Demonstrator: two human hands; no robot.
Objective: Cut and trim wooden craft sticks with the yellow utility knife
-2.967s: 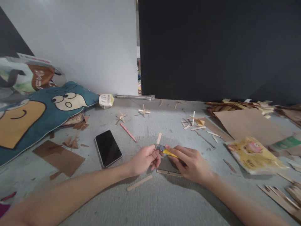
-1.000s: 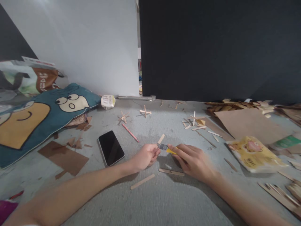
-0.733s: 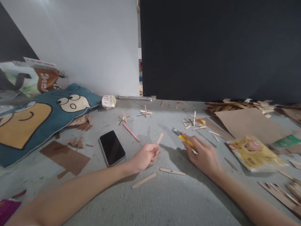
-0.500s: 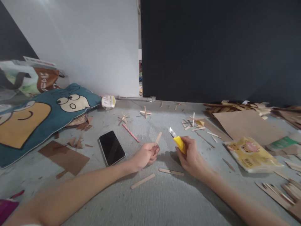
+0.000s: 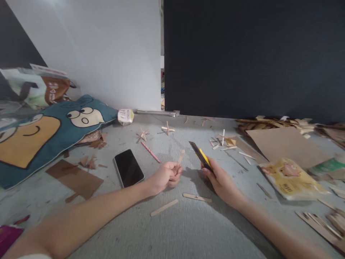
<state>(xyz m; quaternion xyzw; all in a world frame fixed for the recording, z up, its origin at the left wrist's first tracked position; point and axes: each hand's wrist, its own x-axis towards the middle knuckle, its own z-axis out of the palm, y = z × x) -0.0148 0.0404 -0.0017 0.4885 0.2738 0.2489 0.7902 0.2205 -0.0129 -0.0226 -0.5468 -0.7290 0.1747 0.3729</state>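
On the grey counter (image 5: 172, 230), near its middle, the left hand (image 5: 164, 177) is closed in a pinch on the lower end of a short wooden stick (image 5: 180, 157), which stands up and leans a little to the right, free of the surface. Just beside it, to the right, the right hand (image 5: 219, 178) is wrapped around a yellow craft knife (image 5: 201, 157), its dark front end pointing up and to the left toward the stick but not touching it. Whether the blade is slid out cannot be told from this angle.

The step in hand looks like trimming or notching the stick. To do it well, I would judge that the stick should be laid or braced on the counter rather than cut in the air, since a thin piece held by one end will flex and twist. The pinching fingers should sit well behind the line of the cut, and the stroke should run away from them. Several light passes are likely safer than one hard push, which could split the wood along its grain or let the blade skid.

Two more sticks lie close to the person: a plain stick (image 5: 164, 207) and a marked stick (image 5: 197, 197), which seems to carry a small line at its middle. A black phone (image 5: 128, 168) lies to the left, clear of the cutting spot, and small stick crosses (image 5: 167, 128) stand farther back.
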